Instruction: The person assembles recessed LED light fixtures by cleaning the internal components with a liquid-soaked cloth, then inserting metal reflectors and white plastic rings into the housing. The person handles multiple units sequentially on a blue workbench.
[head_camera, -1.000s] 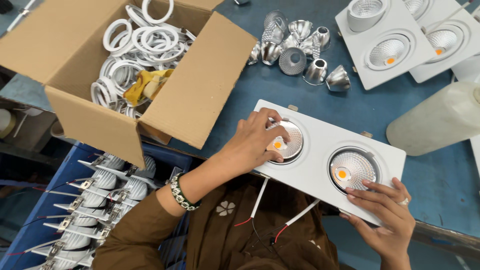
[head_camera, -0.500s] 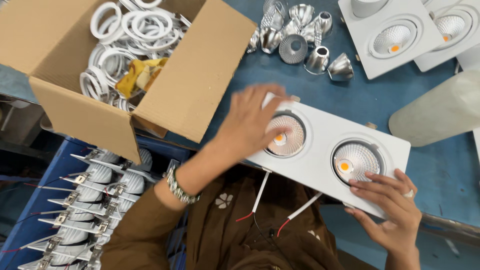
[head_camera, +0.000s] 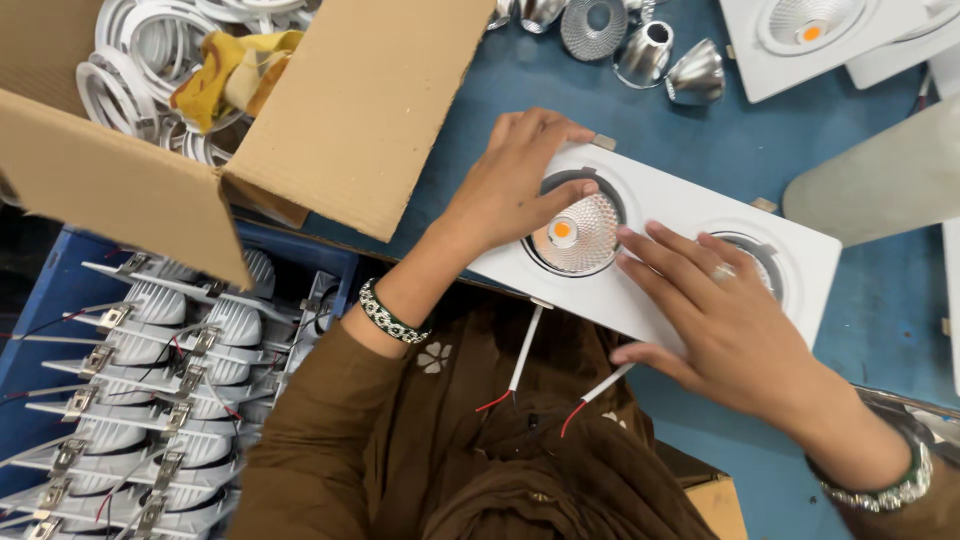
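Twin downlight fixture (head_camera: 660, 245), white, flat on blue table (head_camera: 760, 150) at near edge. Left hand (head_camera: 515, 185) spread over left reflector (head_camera: 578, 232), fingertips on its ring; right hand (head_camera: 720, 310) open, pressing frame flat, steadying. Cardboard box (head_camera: 330, 110) far left, within reach.

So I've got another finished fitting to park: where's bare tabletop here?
Bare blue tabletop lies between the silver reflectors and the double white light fitting, and again right of that fitting toward the frame edge. The near side is crowded: cardboard box, blue crate of lamp bodies, and both hands, left hand and right hand, on the fitting.
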